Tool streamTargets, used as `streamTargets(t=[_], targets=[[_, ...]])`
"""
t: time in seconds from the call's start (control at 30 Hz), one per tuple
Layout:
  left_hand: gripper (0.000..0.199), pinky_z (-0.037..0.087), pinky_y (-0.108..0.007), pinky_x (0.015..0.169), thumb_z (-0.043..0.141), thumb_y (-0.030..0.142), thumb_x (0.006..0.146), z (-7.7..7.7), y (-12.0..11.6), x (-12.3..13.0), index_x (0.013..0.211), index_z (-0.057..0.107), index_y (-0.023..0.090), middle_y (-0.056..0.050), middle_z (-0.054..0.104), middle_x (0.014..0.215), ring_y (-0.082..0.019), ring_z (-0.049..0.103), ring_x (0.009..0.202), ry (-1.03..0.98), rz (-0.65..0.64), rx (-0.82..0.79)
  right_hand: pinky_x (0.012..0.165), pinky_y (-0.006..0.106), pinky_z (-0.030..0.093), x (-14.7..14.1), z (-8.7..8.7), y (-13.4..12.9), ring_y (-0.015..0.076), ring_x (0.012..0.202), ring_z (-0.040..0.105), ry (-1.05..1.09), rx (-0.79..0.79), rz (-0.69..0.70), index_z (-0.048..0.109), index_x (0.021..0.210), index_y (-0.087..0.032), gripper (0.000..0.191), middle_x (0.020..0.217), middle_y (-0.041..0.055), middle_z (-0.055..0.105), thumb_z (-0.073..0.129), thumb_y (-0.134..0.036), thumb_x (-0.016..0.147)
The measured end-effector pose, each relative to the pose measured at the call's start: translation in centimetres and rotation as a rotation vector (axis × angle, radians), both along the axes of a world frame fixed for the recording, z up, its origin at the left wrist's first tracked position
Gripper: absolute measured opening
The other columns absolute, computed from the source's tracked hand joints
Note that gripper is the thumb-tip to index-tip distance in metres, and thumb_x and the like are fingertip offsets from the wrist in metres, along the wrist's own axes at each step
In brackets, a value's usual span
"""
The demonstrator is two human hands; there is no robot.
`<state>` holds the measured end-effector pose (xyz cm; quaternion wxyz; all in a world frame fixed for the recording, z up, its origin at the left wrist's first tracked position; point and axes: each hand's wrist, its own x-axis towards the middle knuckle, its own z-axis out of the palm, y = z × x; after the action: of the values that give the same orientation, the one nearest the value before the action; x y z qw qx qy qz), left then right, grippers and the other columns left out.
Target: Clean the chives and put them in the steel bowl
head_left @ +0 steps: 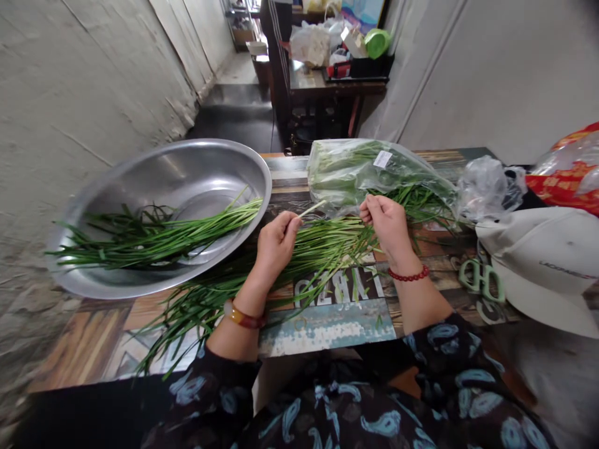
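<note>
My left hand (277, 244) is closed on a thin green stalk, whose pale end (312, 208) points up and to the right. Opposite it, my right hand (384, 223) is pinched, with fingertips pressed together; whatever lies between them is too small to make out. Below both hands a loose pile of long green stalks (322, 244) spreads over the patterned table (327, 327). A large metal basin (224, 153) at the left holds a bunch of similar stalks (154, 243). Behind my right hand lies a clear plastic bag (346, 168) of greens with a white label.
Green-handled scissors (481, 279) lie at the right beside a pale cap (545, 255). Behind the cap are a crumpled clear bag (486, 187) and a red package (568, 181). A person (279, 68) stands beside a cluttered back table (318, 81). Walls flank both sides.
</note>
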<state>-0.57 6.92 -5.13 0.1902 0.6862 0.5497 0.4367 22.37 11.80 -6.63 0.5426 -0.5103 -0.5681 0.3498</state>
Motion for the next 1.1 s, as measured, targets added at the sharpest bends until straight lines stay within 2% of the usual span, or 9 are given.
streamTargets(t=[0.13, 0.23, 0.37, 0.47, 0.57, 0.7, 0.83, 1.0, 1.1], targets=[[0.021, 0.032, -0.022, 0.053, 0.051, 0.032, 0.093, 0.0, 0.5, -0.4, 0.078, 0.054, 0.019, 0.003, 0.046, 0.062, -0.011, 0.04, 0.056, -0.226, -0.012, -0.026, 0.071, 0.029, 0.05, 1.4, 0.4, 0.3, 0.0177, 0.074, 0.067, -0.34, 0.054, 0.186, 0.072, 0.079, -0.019, 0.029, 0.078, 0.0039, 0.073, 0.055, -0.04, 0.091], [0.018, 0.03, -0.021, 0.049, 0.057, 0.033, 0.09, 0.0, 0.5, -0.3, 0.079, 0.053, 0.019, 0.005, 0.041, 0.061, -0.01, 0.036, 0.053, -0.372, 0.007, -0.052, 0.078, 0.032, 0.048, 2.1, 0.3, 0.3, 0.0216, 0.087, 0.068, -0.597, 0.141, 0.134, 0.075, 0.086, -0.021, 0.023, 0.09, 0.0053, 0.076, 0.055, -0.031, 0.091], [0.023, 0.022, -0.023, 0.045, 0.053, 0.04, 0.094, 0.0, 0.3, -0.1, 0.083, 0.056, 0.019, 0.006, 0.031, 0.058, -0.009, 0.026, 0.048, -0.508, -0.044, -0.144, 0.077, 0.032, 0.047, 1.9, -0.1, 0.3, 0.0224, 0.086, 0.068, -0.72, 0.143, 0.162, 0.076, 0.088, -0.022, 0.02, 0.091, 0.0059, 0.076, 0.057, -0.027, 0.09], [0.028, 0.021, -0.024, 0.045, 0.051, 0.043, 0.095, -0.1, 0.3, -0.1, 0.083, 0.059, 0.019, 0.006, 0.028, 0.056, -0.01, 0.025, 0.048, -0.466, -0.069, -0.144, 0.081, 0.033, 0.046, 1.2, -0.3, 0.2, 0.0216, 0.087, 0.066, -0.745, 0.193, 0.276, 0.076, 0.089, -0.022, 0.019, 0.092, 0.006, 0.075, 0.057, -0.024, 0.091], [0.029, 0.024, -0.024, 0.047, 0.052, 0.043, 0.095, -0.3, 0.3, -0.1, 0.08, 0.061, 0.019, 0.005, 0.031, 0.055, -0.011, 0.031, 0.05, -0.372, -0.037, -0.095, 0.086, 0.036, 0.043, 1.1, -0.4, 0.2, 0.0223, 0.09, 0.064, -0.835, 0.248, 0.354, 0.075, 0.09, -0.022, 0.017, 0.096, 0.006, 0.074, 0.059, -0.022, 0.09], [0.028, 0.027, -0.024, 0.049, 0.052, 0.04, 0.094, -0.3, 0.3, 0.0, 0.078, 0.062, 0.019, 0.004, 0.035, 0.055, -0.012, 0.037, 0.053, -0.303, -0.009, -0.075, 0.085, 0.037, 0.04, 1.6, -0.6, 0.3, 0.0242, 0.091, 0.059, -0.99, 0.244, 0.314, 0.075, 0.092, -0.022, 0.011, 0.095, 0.0073, 0.071, 0.066, -0.023, 0.086], [0.028, 0.028, -0.025, 0.051, 0.052, 0.039, 0.093, -0.3, 0.4, 0.0, 0.077, 0.061, 0.019, 0.005, 0.036, 0.055, -0.012, 0.037, 0.053, -0.298, -0.006, -0.074, 0.082, 0.037, 0.039, 1.8, -0.6, 0.3, 0.0241, 0.09, 0.057, -1.039, 0.223, 0.285, 0.075, 0.089, -0.023, 0.008, 0.096, 0.007, 0.071, 0.067, -0.026, 0.086], [0.028, 0.029, -0.024, 0.053, 0.051, 0.039, 0.093, -0.3, 0.4, 0.0, 0.078, 0.061, 0.019, 0.005, 0.037, 0.056, -0.012, 0.037, 0.054, -0.279, 0.002, -0.08, 0.083, 0.036, 0.041, 2.0, -0.3, 0.2, 0.0236, 0.092, 0.059, -1.029, 0.191, 0.281, 0.074, 0.086, -0.024, 0.008, 0.095, 0.0062, 0.073, 0.066, -0.023, 0.086], [0.028, 0.03, -0.024, 0.054, 0.05, 0.04, 0.093, -0.4, 0.4, -0.1, 0.079, 0.062, 0.018, 0.004, 0.038, 0.056, -0.012, 0.038, 0.055, -0.257, 0.015, -0.1, 0.084, 0.036, 0.043, 1.9, -0.1, 0.3, 0.0227, 0.09, 0.062, -0.903, 0.201, 0.264, 0.073, 0.082, -0.022, 0.011, 0.092, 0.0062, 0.073, 0.063, -0.021, 0.087]])
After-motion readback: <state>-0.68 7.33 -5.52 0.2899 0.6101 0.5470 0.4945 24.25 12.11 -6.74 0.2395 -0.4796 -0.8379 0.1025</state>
